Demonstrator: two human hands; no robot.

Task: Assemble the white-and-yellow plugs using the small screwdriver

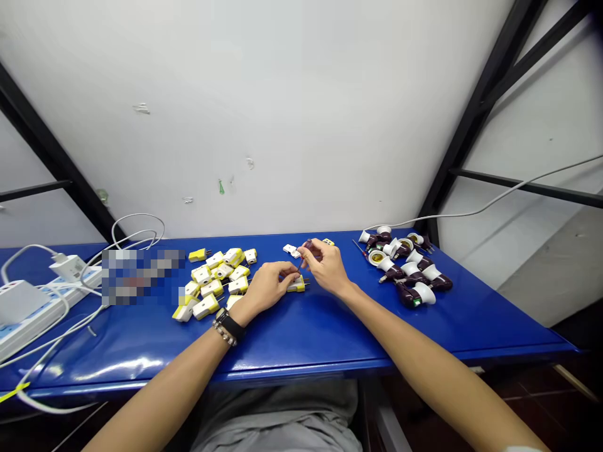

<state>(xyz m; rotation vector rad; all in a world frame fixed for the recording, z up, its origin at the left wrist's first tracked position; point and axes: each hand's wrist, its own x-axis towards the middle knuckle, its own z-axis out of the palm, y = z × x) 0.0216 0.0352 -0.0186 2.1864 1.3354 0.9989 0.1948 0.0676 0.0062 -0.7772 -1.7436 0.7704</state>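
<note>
My right hand (pixel 326 266) pinches a small screwdriver (pixel 302 258) with a dark handle, its shaft pointing down toward a white-and-yellow electrical plug (pixel 296 284). My left hand (pixel 264 286) grips that plug at its fingertips, and the plug's metal prongs point right. A white plug part (pixel 291 251) lies just beyond my fingers, with a small yellow piece (pixel 328 242) behind my right hand. The screwdriver tip is hidden by my fingers.
A heap of white-and-yellow plugs (pixel 211 280) lies left of my hands on the blue table (pixel 301 333). Dark lamp holders with white collars (pixel 405 267) are piled to the right. A power strip (pixel 28 316), charger and white cables sit far left, beside a pixelated patch.
</note>
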